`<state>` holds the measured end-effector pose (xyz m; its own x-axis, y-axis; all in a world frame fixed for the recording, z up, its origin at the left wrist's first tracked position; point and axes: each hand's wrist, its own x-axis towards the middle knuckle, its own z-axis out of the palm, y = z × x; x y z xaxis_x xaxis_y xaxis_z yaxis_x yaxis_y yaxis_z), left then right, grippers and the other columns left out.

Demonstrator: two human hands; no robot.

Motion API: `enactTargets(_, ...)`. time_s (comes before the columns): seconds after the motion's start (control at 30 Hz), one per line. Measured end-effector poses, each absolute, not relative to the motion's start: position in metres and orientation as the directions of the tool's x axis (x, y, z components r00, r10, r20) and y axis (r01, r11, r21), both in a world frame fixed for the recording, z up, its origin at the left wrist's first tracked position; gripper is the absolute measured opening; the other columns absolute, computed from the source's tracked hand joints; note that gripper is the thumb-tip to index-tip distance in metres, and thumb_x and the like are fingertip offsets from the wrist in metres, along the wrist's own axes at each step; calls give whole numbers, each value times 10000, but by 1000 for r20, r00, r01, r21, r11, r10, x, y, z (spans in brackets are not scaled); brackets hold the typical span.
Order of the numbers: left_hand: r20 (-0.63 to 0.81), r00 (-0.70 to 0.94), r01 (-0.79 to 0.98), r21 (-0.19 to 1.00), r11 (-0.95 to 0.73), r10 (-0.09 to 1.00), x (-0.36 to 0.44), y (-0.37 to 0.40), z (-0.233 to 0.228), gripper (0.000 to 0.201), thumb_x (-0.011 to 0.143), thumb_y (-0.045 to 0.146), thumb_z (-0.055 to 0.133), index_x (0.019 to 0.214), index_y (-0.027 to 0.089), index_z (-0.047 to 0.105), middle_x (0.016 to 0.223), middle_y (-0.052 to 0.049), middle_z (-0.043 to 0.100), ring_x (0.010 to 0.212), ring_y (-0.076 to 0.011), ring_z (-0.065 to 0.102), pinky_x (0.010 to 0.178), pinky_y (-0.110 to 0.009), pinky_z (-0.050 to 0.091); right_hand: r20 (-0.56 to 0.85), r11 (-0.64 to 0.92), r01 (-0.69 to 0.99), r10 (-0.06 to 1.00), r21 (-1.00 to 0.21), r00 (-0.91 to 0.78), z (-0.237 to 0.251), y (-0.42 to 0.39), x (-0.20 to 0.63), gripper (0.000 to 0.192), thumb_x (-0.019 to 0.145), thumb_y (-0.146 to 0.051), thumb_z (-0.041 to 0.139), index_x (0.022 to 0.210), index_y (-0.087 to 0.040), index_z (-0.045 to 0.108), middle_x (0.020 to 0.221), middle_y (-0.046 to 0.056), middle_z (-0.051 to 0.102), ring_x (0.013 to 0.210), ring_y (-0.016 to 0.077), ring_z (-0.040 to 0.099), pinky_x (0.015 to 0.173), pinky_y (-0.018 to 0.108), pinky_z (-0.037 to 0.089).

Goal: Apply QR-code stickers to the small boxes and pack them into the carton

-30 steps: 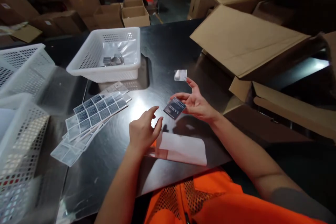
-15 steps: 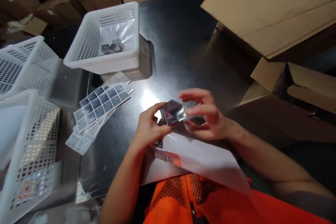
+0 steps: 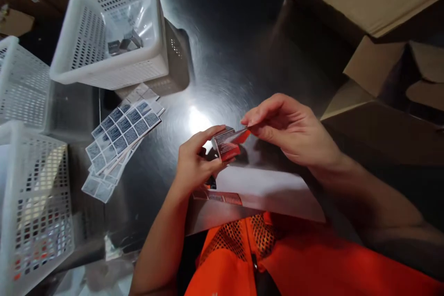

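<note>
My left hand (image 3: 194,162) grips a small dark printed box (image 3: 226,147) between thumb and fingers, over the metal table. From the right, my right hand (image 3: 294,132) pinches the tip of a thin, shiny, reddish piece (image 3: 242,136) that reaches to the box; whether it is a flap or a film I cannot tell. Below the box lies a white sheet (image 3: 263,192), with a strip of labels (image 3: 222,197) near my body. Sheets of square printed labels (image 3: 123,129) lie fanned out left of my left hand.
A white perforated basket (image 3: 111,71) at the back left holds several small boxes (image 3: 126,44) and clear plastic. Two more white baskets, one nearer (image 3: 43,199) and one farther (image 3: 26,88), stand at the left. Large cartons (image 3: 378,60) stand on the right.
My right hand's fingers have closed from a loose spread into a pinch on the thin piece. The box has turned in my left hand. My view has tilted down.
</note>
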<state>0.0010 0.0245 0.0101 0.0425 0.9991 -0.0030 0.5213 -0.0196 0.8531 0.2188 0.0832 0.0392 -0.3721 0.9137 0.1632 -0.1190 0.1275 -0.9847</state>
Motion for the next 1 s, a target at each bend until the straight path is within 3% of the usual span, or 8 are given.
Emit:
enactTargets(0.1, 24, 23, 531, 847, -32, 999, -1, 24, 9, 589, 691, 329, 909, 1251, 272, 736, 1095, -26, 775, 771, -130, 653, 526, -183, 416, 76, 42, -88, 899, -995, -431, 38, 84, 222, 221, 860, -406, 793, 953, -262, 653, 886, -5, 685, 819, 166, 694, 785, 328, 600)
enactTargets(0.2, 86, 55, 509, 855, -102, 995, -2, 25, 8, 576, 695, 245, 891, 1247, 281, 731, 1079, -11, 781, 798, -134, 672, 551, -182, 441, -47, -72, -26, 843, -997, -536, 37, 83, 225, 475, 835, -364, 816, 1216, -278, 546, 831, -31, 695, 786, 171, 708, 714, 304, 579)
enactTargets(0.27, 109, 79, 510, 850, -134, 991, -2, 24, 7, 576, 701, 202, 874, 1250, 289, 727, 1059, 0, 782, 773, -121, 670, 564, -184, 452, -94, -119, -9, 830, -993, -550, 36, 81, 224, 623, 808, -340, 841, 1284, -283, 444, 812, -40, 705, 839, 194, 728, 730, 307, 577)
enactTargets(0.57, 108, 127, 537, 828, -160, 986, 3, 23, 10, 570, 707, 176, 854, 1250, 293, 727, 1039, -4, 790, 808, -144, 696, 612, -207, 494, -109, -126, 8, 821, -992, -561, 35, 79, 222, 615, 828, -270, 791, 1252, -294, 345, 807, -62, 697, 780, 175, 720, 739, 321, 576)
enactTargets(1.0, 131, 136, 534, 825, -184, 982, 2, 23, 8, 582, 716, 172, 868, 1263, 300, 715, 1055, 14, 786, 810, -126, 699, 651, -202, 513, -132, -161, -2, 816, -987, -562, 30, 81, 221, 624, 804, -215, 789, 1245, -309, 358, 803, -74, 688, 765, 156, 692, 701, 292, 549)
